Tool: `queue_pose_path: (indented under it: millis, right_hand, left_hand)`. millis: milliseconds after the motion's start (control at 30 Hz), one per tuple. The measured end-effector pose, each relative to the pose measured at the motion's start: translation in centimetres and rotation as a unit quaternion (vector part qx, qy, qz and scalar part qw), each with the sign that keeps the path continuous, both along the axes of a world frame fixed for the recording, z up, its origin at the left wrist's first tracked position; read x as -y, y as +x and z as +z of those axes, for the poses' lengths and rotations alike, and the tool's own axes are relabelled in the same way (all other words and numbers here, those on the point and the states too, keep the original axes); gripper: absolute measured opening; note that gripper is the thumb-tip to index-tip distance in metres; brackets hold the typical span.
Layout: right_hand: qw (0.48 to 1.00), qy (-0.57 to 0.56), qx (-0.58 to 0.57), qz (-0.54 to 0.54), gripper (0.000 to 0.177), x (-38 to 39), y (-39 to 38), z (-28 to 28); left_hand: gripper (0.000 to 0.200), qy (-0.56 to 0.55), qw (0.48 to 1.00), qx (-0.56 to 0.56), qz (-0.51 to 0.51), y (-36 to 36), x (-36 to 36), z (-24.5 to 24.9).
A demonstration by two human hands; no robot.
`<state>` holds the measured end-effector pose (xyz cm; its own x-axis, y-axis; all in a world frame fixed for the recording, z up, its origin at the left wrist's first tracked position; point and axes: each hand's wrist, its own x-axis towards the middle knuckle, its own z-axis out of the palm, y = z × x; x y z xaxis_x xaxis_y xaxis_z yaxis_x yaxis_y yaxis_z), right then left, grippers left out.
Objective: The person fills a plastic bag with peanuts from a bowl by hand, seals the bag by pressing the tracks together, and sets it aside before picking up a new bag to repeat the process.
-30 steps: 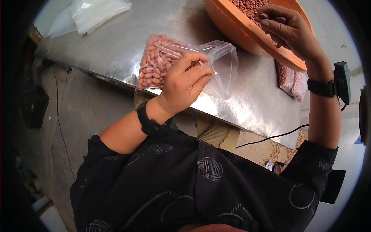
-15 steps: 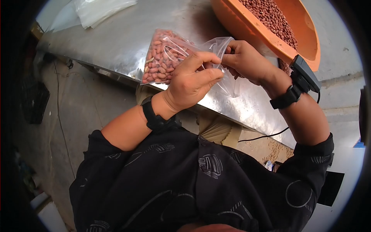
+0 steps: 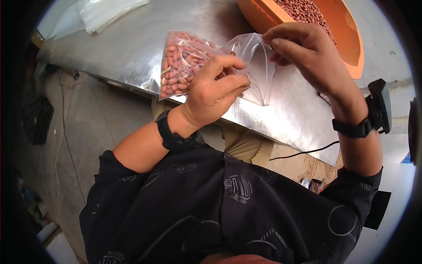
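Observation:
A clear zip bag (image 3: 176,66) part-filled with reddish-skinned peanuts lies on the metal table near its front edge. The peanuts fill its left part, while the flat zip end (image 3: 260,72) points right. My left hand (image 3: 213,90) grips the middle of the bag, its thumb and forefinger slightly apart on top and the other fingers curled in. At the far corner of the zip end, my right hand (image 3: 310,53) has its bent forefinger and thumb on the bag's edge. The exact contact there is partly hidden.
An orange basin (image 3: 351,31) holding many loose peanuts (image 3: 303,11) stands at the back right of the metal table (image 3: 132,53). A stack of clear plastic bags (image 3: 107,11) lies at the back left. A black cable (image 3: 303,155) hangs by the front edge.
My right hand has moved from the middle of the bag's zip end to its far corner, turning and rising. The zip end is now more visible. My left hand has barely shifted.

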<state>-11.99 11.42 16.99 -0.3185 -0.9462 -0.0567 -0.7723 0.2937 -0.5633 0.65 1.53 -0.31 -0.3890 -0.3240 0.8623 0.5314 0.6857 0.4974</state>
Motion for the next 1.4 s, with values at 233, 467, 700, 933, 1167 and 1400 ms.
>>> queue_pose_path:
  millis: [233, 467, 700, 933, 1167, 1400]
  right_hand:
    - [0.984, 0.028, -0.176, -0.006, 0.045, -0.5, -14.4, 3.8]
    - [0.960, 0.192, 0.164, -0.124, 0.044, -2.2, -18.9, -0.8]
    - [0.977, 0.195, 0.081, -0.022, 0.031, -0.7, -16.2, 0.4]
    - [0.941, 0.109, -0.321, -0.003, 0.023, -0.4, -17.7, 0.6]
    - [0.974, -0.203, -0.076, -0.061, 0.020, -1.7, -11.4, 2.6]
    - [0.984, 0.049, 0.173, -0.004, 0.015, -1.1, -0.7, -1.9]
  left_hand:
    - [0.023, 0.003, 1.000, -0.002, -0.008, -0.3, 0.1, -0.2]
    - [0.023, 0.008, 1.000, -0.001, -0.006, -0.2, 0.0, 0.0]
    - [0.023, 0.001, 1.000, -0.001, 0.000, -0.2, 0.0, 0.1]
    - [0.023, -0.009, 1.000, 0.000, 0.011, -0.1, 0.2, 0.0]
    - [0.022, -0.012, 1.000, -0.003, 0.014, -0.2, 0.1, -0.2]
    - [0.020, 0.001, 1.000, -0.004, 0.008, 0.0, 0.0, 0.0]
